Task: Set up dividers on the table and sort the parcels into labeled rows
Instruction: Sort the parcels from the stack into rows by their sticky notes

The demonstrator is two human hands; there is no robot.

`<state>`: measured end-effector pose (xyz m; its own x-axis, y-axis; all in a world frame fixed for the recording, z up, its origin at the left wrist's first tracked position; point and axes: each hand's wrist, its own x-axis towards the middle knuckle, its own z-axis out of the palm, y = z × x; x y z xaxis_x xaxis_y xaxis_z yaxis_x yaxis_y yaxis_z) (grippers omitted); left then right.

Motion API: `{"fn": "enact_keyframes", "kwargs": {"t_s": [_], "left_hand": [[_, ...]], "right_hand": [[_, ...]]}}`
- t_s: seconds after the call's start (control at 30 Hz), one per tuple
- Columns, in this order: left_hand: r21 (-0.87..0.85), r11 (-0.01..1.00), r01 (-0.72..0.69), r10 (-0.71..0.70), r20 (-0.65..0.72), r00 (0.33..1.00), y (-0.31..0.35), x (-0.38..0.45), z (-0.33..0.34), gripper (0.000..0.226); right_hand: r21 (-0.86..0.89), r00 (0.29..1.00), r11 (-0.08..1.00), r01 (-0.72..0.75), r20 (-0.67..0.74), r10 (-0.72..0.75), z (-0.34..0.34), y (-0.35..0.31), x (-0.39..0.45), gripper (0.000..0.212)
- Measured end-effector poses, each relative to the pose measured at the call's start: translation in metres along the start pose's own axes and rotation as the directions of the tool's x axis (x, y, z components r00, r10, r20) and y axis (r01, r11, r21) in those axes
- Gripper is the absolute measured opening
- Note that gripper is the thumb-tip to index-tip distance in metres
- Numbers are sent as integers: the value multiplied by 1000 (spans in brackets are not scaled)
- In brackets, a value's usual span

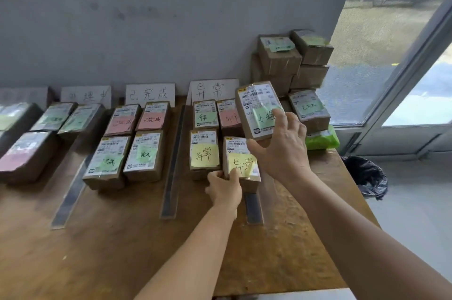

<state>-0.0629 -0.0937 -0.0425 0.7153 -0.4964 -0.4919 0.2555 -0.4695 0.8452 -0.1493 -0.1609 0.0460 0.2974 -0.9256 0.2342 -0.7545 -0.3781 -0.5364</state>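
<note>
Right hand gripping a green-noted parcel, held raised, thumb under its near edge, fingers over its right side. Just left and below that grip, left hand pinching the near-left corner of a yellow-noted parcel lying on the table.

Wall cards read 已完成 and 异常; yellow parcel notes read 异常.
</note>
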Motion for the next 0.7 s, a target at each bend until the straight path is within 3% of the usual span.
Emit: {"fn": "enact_keyframes", "kwargs": {"t_s": [0.13,0.2,0.23,0.3,0.37,0.4,0.57,0.7], "left_hand": [[239,970,-52,67,-56,996,-6,3,-1,37],[472,857,-208,269,-64,961,-11,2,-8,41],[594,732,-334,420,-8,907,-14,2,-13,44],[737,381,-557,596,265,758,-19,4,-21,54],[750,92,-655,564,503,655,-21,12,-25,61],[744,16,-668,540,556,632,-21,15,-26,60],[749,-66,-659,598,558,575,-11,29,-15,39],[769,-65,-635,617,532,581,5,44,-3,29]], "right_hand": [[13,1000,1000,25,11,-25,-2,3,-6,83],[17,999,999,37,12,-37,-4,5,-7,84],[23,999,999,41,10,-42,-5,6,-7,84],[38,999,998,47,1,-47,-6,7,-7,85],[45,999,998,43,0,-43,-5,8,-7,85],[47,999,998,40,3,-41,-4,8,-6,85],[54,999,998,35,2,-35,0,11,-1,85],[54,999,998,32,-9,-31,5,11,6,84]]}}
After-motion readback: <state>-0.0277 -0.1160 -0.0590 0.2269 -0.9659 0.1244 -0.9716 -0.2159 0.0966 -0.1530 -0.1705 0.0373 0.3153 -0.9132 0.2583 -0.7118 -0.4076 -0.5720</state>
